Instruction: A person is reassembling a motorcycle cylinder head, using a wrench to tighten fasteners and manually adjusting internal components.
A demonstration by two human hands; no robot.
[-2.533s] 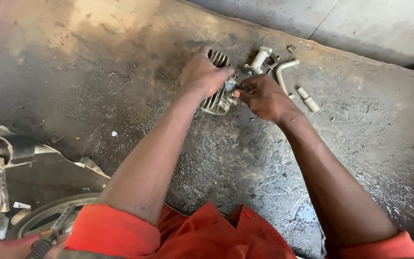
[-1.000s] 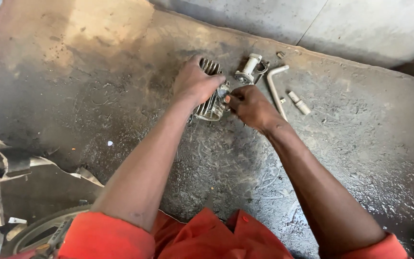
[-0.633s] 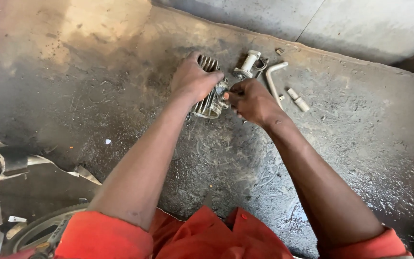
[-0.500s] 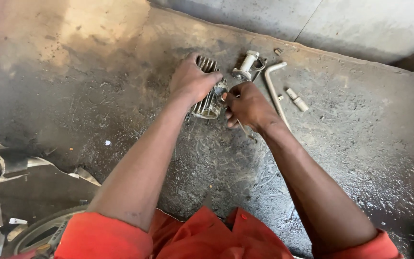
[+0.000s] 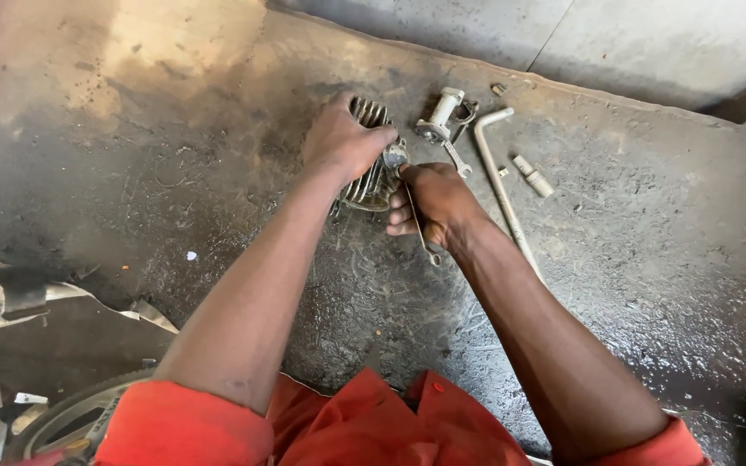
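A finned metal engine cylinder (image 5: 368, 177) lies on the grimy concrete floor (image 5: 174, 173). My left hand (image 5: 343, 142) presses down on top of it, fingers wrapped over the fins. My right hand (image 5: 433, 203) grips a slim metal wrench (image 5: 420, 237) whose upper end meets the cylinder's right side near a shiny fitting (image 5: 395, 155); the lower end sticks out below my fingers.
Beyond the cylinder lie a small cylindrical metal part (image 5: 442, 116), a long bent L-shaped bar (image 5: 502, 185), a short socket piece (image 5: 533, 177) and a nut (image 5: 498, 88). Torn metal sheet (image 5: 10, 298) and a wheel rim (image 5: 71, 418) sit at lower left. A wall (image 5: 580, 43) runs behind.
My right hand has shifted down and nearer with the wrench, swinging its free end toward me. The left hand stays on the cylinder.
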